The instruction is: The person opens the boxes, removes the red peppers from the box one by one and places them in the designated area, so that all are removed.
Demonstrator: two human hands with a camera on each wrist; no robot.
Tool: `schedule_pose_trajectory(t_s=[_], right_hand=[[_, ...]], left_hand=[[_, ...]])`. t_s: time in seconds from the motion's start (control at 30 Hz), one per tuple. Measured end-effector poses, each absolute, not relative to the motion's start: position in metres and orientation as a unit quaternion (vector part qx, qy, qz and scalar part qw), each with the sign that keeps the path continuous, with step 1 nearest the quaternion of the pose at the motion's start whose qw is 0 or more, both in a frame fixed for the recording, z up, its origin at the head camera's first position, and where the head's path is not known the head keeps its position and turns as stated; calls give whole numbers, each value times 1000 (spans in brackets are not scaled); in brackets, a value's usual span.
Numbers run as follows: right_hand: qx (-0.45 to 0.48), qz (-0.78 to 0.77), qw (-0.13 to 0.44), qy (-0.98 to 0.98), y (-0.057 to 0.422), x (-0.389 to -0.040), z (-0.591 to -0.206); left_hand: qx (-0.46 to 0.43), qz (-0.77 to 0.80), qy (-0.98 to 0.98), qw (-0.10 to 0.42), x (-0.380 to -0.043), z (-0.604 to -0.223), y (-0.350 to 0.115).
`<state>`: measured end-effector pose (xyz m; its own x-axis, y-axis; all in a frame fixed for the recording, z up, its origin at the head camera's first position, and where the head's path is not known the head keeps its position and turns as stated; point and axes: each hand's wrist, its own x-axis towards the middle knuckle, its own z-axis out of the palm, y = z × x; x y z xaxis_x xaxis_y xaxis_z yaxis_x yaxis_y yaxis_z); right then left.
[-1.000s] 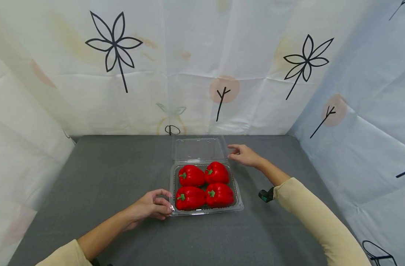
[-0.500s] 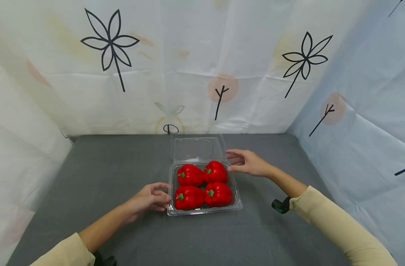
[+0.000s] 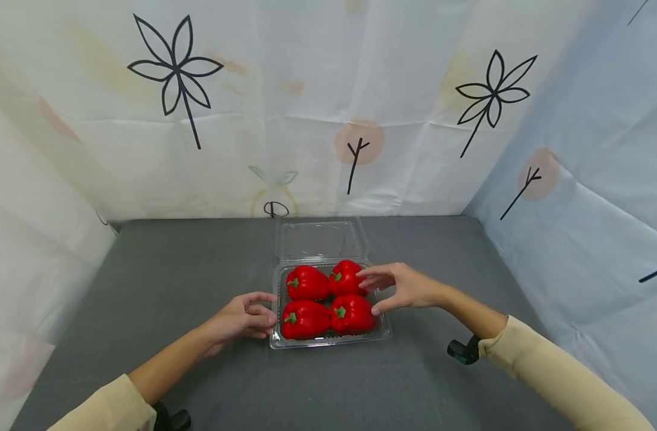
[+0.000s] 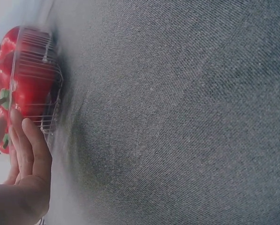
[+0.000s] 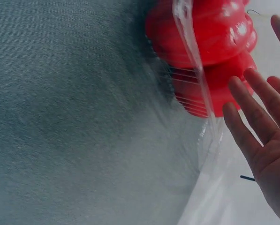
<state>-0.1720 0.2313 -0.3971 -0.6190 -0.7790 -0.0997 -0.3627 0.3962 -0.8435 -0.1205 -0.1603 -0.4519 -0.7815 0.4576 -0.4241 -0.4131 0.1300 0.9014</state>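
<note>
A clear plastic clamshell container (image 3: 330,343) lies on the table with several red bell peppers in it, green stems showing, such as the front right pepper (image 3: 354,315) and the front left pepper (image 3: 308,320). My left hand (image 3: 245,317) rests at the container's left side, its fairly straight fingers (image 4: 31,145) against the ribbed wall in the left wrist view. Over the right rim reaches my right hand (image 3: 409,287), fingers spread and slightly bent beside the back right pepper (image 3: 345,278). In the right wrist view nothing is gripped, and whether its fingertips touch a pepper is unclear.
The container's clear lid (image 3: 323,240) is folded back behind the base, toward the patterned cloth wall (image 3: 414,108). Grey cloth covers the table (image 3: 199,257). A second cloth wall (image 3: 587,251) stands at the right.
My right hand has come from beside the lid, nearer and over the container's right rim, its fingers spreading toward the peppers. The left hand has stayed at the container's left side.
</note>
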Motion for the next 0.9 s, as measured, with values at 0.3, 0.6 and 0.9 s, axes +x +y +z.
schedule_pose_trajectory(t_s=[0.3,0.6,0.9], right_hand=[[-360,-406,261,798,233,-162,-405],[-363,-386,249,811,227,-161,-409],[-363,-352,255,824,218,-162,-408]], left_hand=[[9,658,681,320,-122,-454,-157],[11,663,677,318,-121,-457,-157],[11,672,666,322,-120,-457,-156]])
